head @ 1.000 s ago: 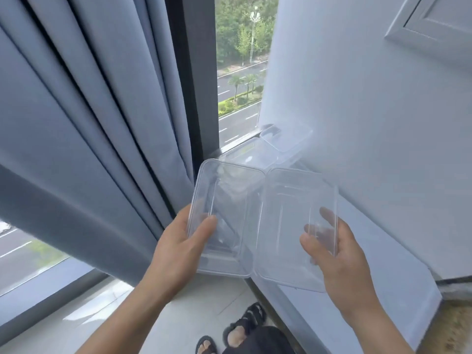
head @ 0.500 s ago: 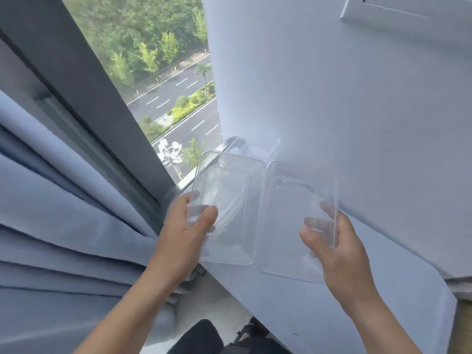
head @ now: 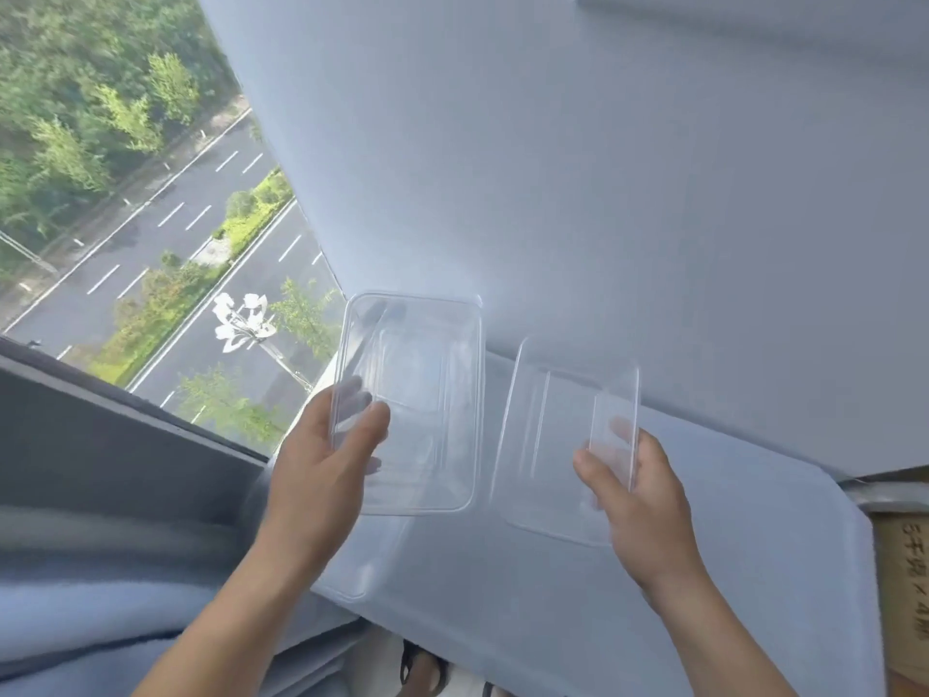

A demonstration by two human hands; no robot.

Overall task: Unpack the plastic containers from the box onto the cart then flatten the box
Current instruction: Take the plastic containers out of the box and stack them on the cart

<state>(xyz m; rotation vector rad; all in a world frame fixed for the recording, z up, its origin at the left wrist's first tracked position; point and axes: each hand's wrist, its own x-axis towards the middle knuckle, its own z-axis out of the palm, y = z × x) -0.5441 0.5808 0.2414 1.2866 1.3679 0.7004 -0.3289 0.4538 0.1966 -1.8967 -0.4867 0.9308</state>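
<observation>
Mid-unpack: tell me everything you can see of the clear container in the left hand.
The clear container is a rectangular tray of thin transparent plastic with rounded corners, a raised rim and a stepped inner ridge. It looks empty. It is held in the air, long side up, facing the camera, before the pale wall. The left hand grips its lower left edge, thumb in front, fingers showing through behind. Whether it touches the clear piece in the right hand cannot be told.

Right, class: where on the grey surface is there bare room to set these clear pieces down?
Bare: the grey surface between the right hand and the cardboard box, and its near strip between the forearms. Crowded: the middle, under the clear container in the left hand and the second clear piece.
</observation>
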